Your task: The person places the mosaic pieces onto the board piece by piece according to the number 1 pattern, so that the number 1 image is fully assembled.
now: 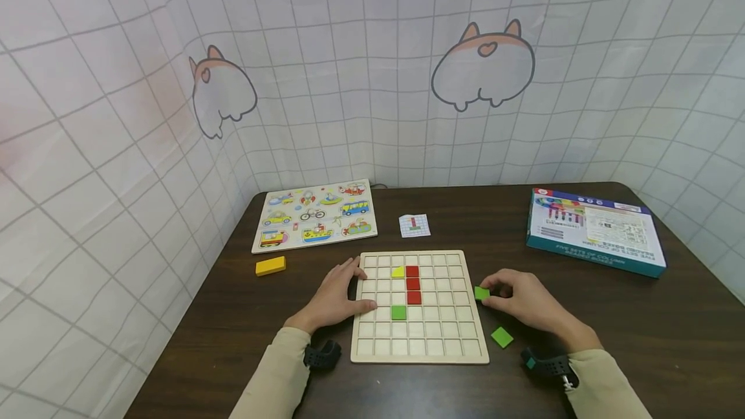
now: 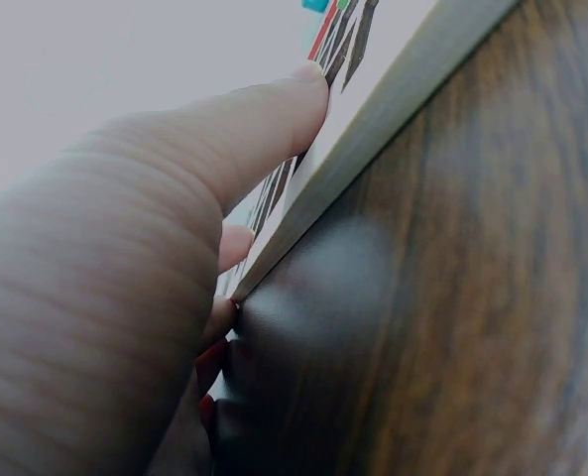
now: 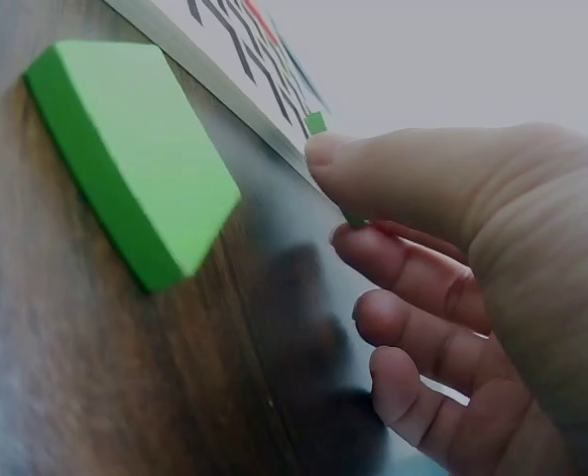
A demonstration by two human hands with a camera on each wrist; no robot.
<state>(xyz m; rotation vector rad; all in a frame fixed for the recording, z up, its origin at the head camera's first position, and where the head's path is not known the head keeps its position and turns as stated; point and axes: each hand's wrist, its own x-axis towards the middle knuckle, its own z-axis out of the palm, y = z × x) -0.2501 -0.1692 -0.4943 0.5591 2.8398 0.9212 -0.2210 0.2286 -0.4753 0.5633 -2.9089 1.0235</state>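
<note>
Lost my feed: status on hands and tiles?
Left hand steadies grid board. Right hand pinches green tile. Spare green tile beside board.

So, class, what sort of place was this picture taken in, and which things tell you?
Probably a tabletop play or recording booth: a dark wooden table hemmed in by a grid-patterned curtain with cartoon animals, holding a wooden grid board, a vehicle puzzle and a game box.

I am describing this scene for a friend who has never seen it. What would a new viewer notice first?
First, the square wooden grid board at the middle of the dark brown table, holding a column of three red square tiles, a yellow piece and a green square tile. The left hand rests on the board's left edge, while the right hand pinches a small green square tile just beside its right edge. Another loose green tile lies nearby.
</note>
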